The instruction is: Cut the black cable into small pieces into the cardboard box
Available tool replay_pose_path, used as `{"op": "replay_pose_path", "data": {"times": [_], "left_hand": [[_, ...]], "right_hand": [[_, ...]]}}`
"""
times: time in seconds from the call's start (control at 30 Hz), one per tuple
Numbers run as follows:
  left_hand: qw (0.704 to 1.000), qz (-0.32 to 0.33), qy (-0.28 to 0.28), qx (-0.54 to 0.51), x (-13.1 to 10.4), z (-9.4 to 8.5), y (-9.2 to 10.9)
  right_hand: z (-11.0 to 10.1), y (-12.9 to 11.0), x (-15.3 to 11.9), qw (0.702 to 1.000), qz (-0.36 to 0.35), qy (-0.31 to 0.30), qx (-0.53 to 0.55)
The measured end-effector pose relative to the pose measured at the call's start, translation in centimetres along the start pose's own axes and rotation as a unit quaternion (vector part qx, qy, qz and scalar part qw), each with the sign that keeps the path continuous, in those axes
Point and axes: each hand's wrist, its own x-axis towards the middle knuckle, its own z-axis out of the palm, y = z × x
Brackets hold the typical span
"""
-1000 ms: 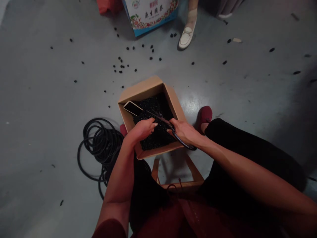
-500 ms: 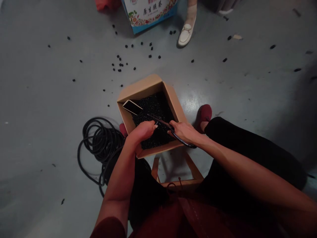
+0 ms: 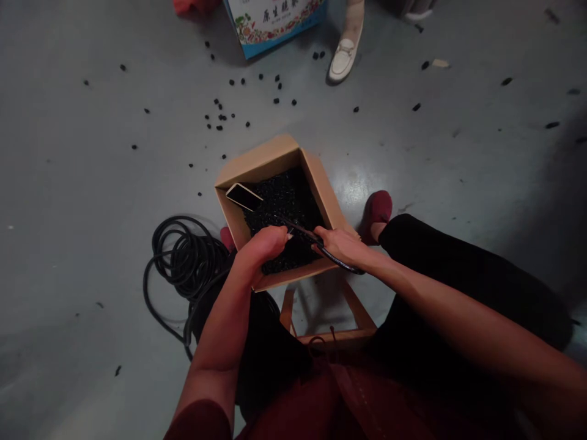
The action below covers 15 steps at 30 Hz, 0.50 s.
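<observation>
My right hand (image 3: 338,243) is closed round long dark scissors (image 3: 300,228), with a curved black handle showing below the palm. Their blades reach left over the open cardboard box (image 3: 321,183). Close beside the blades, my left hand (image 3: 274,240) is closed with fingers pinched, apparently on a black hose (image 3: 213,282) that runs from a coil behind my left forearm; its end at the fingers is mostly hidden. Many small black pieces (image 3: 279,189) fill the box bottom. A phone with a dark screen (image 3: 244,197) leans in the box's far left corner.
A coil of black hose (image 3: 183,253) lies on the floor at left. Short black pieces (image 3: 220,117) are scattered beyond the box. Another person's white shoe (image 3: 343,60) stands near a printed carton (image 3: 275,27). A wooden stool (image 3: 337,337) is below me.
The view has shifted slightly. My hands stay almost in place over the box, and the scissors blades look a little closer together.
</observation>
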Motion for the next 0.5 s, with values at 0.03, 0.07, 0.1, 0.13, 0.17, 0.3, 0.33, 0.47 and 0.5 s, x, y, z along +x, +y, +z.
{"op": "replay_pose_path", "data": {"times": [0.03,0.07,0.1,0.13,0.17,0.3,0.33,0.47,0.5], "left_hand": [[1.0,-0.009,-0.004,0.005,0.0,0.0,0.1],[1.0,-0.019,-0.008,0.01,0.0,0.0,0.2],[0.999,-0.029,-0.012,0.016,0.0,0.2,0.3],[0.999,-0.035,-0.014,0.017,0.1,0.3,0.4],[0.999,-0.04,-0.014,0.016,0.2,0.5,0.4],[0.998,-0.054,-0.021,0.012,0.6,1.1,0.6],[0.998,-0.054,-0.023,0.01,0.6,1.2,0.7],[0.998,-0.053,-0.019,0.001,0.6,1.2,0.7],[0.999,-0.051,-0.013,-0.003,0.6,1.1,0.6]], "right_hand": [[0.1,0.1,0.0,1.0,-0.001,-0.001,0.0],[0.3,0.2,0.0,1.0,-0.003,-0.002,0.0],[0.4,0.2,0.0,1.0,-0.005,-0.003,0.003],[0.6,0.3,0.1,1.0,-0.007,-0.003,0.005],[0.8,0.3,0.1,1.0,-0.008,-0.004,0.008],[1.4,0.5,0.2,1.0,-0.005,-0.012,0.006],[1.5,0.5,0.3,1.0,-0.003,-0.016,0.002],[1.4,0.7,0.4,1.0,0.015,-0.02,-0.018],[1.3,0.8,0.5,0.999,0.02,-0.015,-0.022]]}}
